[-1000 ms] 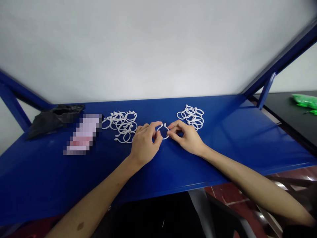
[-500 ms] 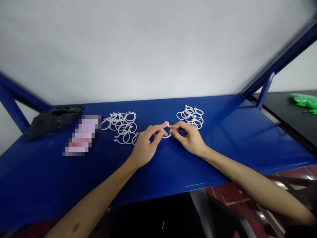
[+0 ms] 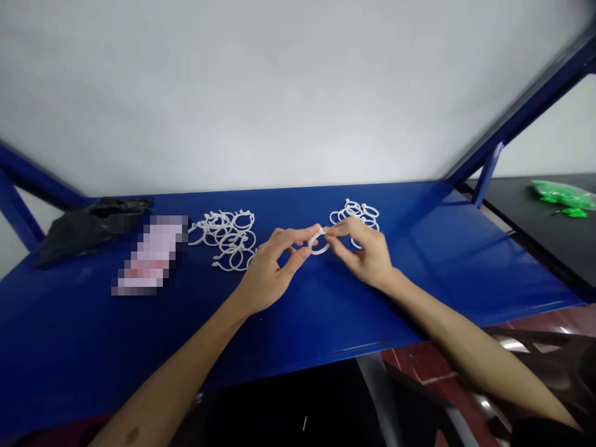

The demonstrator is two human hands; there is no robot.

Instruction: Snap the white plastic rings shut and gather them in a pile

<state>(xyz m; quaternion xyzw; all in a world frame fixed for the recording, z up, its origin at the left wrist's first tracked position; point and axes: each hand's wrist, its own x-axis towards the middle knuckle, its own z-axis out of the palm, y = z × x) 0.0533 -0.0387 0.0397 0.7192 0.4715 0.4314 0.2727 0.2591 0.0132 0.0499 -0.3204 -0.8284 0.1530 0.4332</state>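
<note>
Slim white ring (image 3: pixel 319 252) has curved closed

- Held ring (image 3: pixel 319 252): top joint masked by fingertips (image 3: pixel 315 230); closure undetermined.
- Right-side ring pile (image 3: pixel 361 211): partly behind right hand (image 3: pixel 365 253).
- Flat object (image 3: pixel 156 248): pixelated, unidentifiable.
- Forearms (image 3: pixel 186 363): cropped by lower edge.

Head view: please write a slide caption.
Left hand and right hand pinch one thin white ring at a blue table bearing two piles of white rings.

One held ring (image 3: pixel 319 252) — two piles (image 3: pixel 233 234)
</note>
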